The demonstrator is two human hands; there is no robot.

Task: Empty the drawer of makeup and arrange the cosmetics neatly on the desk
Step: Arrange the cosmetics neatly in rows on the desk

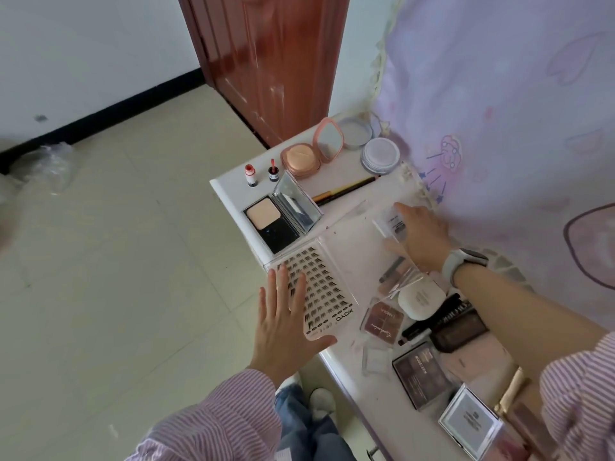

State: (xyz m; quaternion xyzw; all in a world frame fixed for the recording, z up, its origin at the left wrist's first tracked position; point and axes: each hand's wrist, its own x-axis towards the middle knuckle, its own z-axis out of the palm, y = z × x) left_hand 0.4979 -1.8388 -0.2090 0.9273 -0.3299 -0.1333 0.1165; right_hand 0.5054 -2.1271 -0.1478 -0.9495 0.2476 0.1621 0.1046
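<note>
Left hand [286,322] flat, fingers spread, resting on lash tray [317,291] at desk [229,186] edge. Right hand [417,236] open, fingers extended over clear box [391,224]. Compacts, palettes scattered on desk.

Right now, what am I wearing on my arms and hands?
Both arms have pink-and-white striped shirt sleeves, the left sleeve reaching the wrist, the right sleeve pushed up the forearm. The right wrist carries a grey-banded smartwatch. The left hand and right hand are bare.
</note>
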